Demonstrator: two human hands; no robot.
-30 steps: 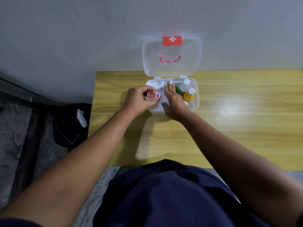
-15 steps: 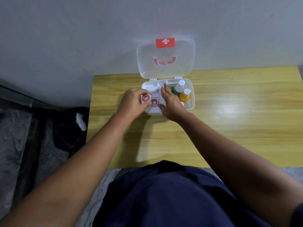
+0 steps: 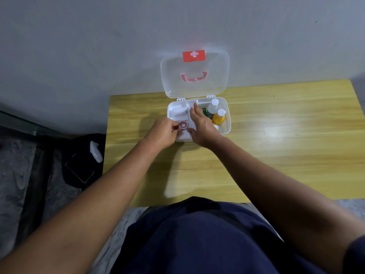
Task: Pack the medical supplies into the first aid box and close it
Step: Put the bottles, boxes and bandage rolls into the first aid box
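Note:
The white first aid box (image 3: pixel 227 123) stands open on the wooden table (image 3: pixel 276 151), its clear lid (image 3: pixel 194 73) leaning upright against the wall. In the right compartment stand a white bottle (image 3: pixel 211 109) and a yellow bottle (image 3: pixel 218 117). A white packet (image 3: pixel 178 111) lies in the far left compartment. A pink tape roll (image 3: pixel 184 125) lies flat in the near left compartment. My left hand (image 3: pixel 162 133) pinches a second red roll (image 3: pixel 175 127) at the box's left edge. My right hand (image 3: pixel 201 125) rests flat over the middle divider, fingers spread.
A dark bag (image 3: pixel 79 165) with a phone and a small white bottle (image 3: pixel 96 149) lies on the floor left of the table. The wall stands directly behind the box. The table stretches right and toward me.
My left hand has lowered the rolls into the near left compartment; one now lies flat there. The right hand has stayed on the divider.

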